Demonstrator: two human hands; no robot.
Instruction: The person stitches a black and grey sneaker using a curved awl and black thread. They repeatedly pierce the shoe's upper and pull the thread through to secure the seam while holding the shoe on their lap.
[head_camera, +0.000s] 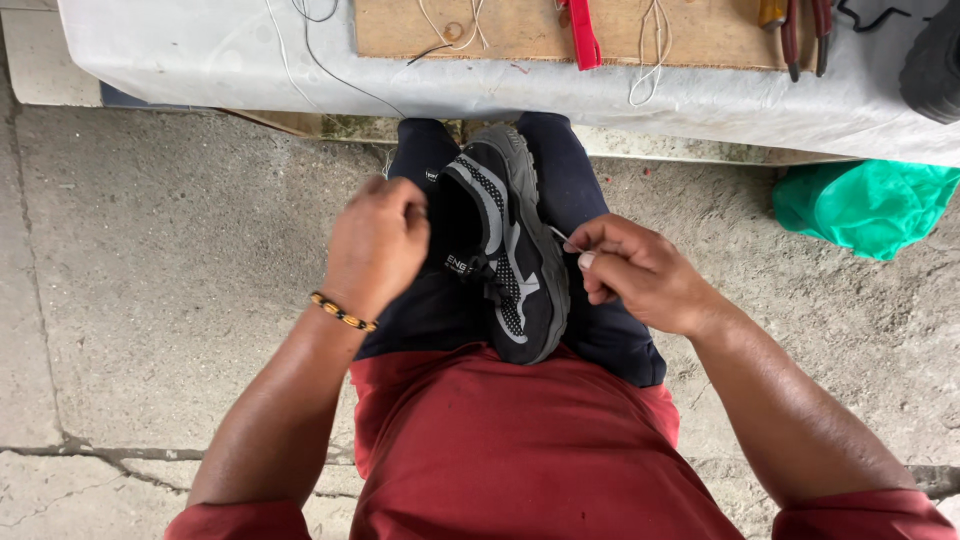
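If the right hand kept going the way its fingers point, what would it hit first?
The right hand, pinching a thin white thread, points toward the black sneaker held between the knees; it would probably meet the sneaker's sole edge first, though depth is unclear.

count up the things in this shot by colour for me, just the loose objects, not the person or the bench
Black: 2, shoe gripped between the knees, rounded object at the bench edge
Red: 2, strap, pliers
Green: 1, bag
White: 1, thread in the right hand
Total: 6

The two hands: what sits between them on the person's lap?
In the head view, a black and grey shoe lies on the lap between the left hand and the right hand, whose fingers pinch a thin pale thread.
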